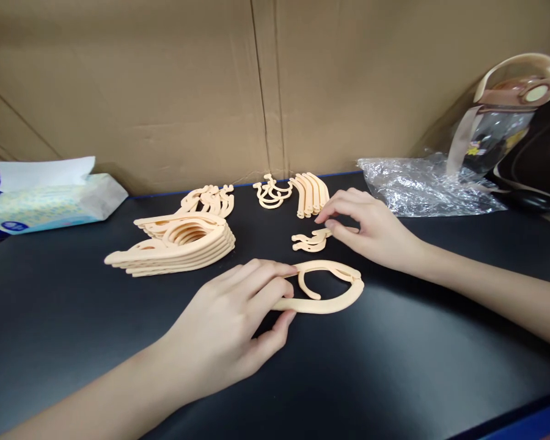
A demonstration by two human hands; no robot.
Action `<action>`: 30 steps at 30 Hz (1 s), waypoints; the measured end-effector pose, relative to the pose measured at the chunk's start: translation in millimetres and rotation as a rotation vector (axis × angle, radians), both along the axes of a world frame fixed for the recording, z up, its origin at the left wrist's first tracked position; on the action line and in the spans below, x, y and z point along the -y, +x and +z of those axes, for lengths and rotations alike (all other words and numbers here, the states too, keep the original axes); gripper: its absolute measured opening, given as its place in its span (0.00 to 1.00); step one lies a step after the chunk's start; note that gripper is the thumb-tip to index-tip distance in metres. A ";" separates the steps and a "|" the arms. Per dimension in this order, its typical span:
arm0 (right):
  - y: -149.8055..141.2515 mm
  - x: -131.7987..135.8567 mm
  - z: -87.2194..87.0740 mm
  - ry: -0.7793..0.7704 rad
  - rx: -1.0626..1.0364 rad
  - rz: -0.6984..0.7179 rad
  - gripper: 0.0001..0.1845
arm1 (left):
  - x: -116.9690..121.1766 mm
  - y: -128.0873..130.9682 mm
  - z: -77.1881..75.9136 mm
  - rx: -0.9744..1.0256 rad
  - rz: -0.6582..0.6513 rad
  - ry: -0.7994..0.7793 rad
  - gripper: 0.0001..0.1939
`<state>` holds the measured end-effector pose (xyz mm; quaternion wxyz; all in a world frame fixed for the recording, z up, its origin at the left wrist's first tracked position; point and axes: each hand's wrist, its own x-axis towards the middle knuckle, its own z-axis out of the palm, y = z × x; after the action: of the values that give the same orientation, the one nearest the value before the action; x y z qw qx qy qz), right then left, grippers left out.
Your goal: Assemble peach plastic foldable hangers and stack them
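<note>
The left hand [238,315] is reaching in from the lower left, its fingers [266,295] closing over the narrow end of a pale orange folding hanger [332,304], with the thumb pressing along the near edge. The hanger is occupying the near middle of the dark surface [394,379], its rounded end pointing right and its curved hook bending inside the loop; whether it is resting on the surface or lifting slightly cannot be told. The right hand [373,229] is hovering palm down beyond the hanger, its thumb and forefinger bending toward each other, standing slightly apart and holding nothing visible between them; their tips are nearing a small group of loose hooks [309,245], and contact cannot be told. A neat stack of hangers [178,256] is lying to the left, with a pile of curved parts [211,198] sitting behind it. Farther right, a cluster of hooks [271,198] is lying beside a row of curved strips [309,194]. A tissue pack [59,205] is resting at far left, while crumpled clear plastic [421,189] is spreading at right near a drinking bottle [499,134]. A brown panel [187,91] is rising behind.
</note>
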<state>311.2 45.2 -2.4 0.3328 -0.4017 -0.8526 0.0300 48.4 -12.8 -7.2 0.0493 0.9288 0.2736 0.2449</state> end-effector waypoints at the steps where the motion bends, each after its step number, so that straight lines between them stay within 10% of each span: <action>1: -0.7 0.2 -1.1 -0.009 0.035 0.006 0.07 | -0.1 0.3 -0.1 -0.001 -0.004 0.000 0.03; 30: -8.3 3.9 -6.0 -0.158 -0.186 0.113 0.09 | -0.2 2.4 -1.8 -0.020 -0.020 0.057 0.03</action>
<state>303.0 41.3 -8.4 0.3754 -0.3734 -0.8344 0.1527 50.7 -12.6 -8.9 0.0227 0.9350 0.2575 0.2428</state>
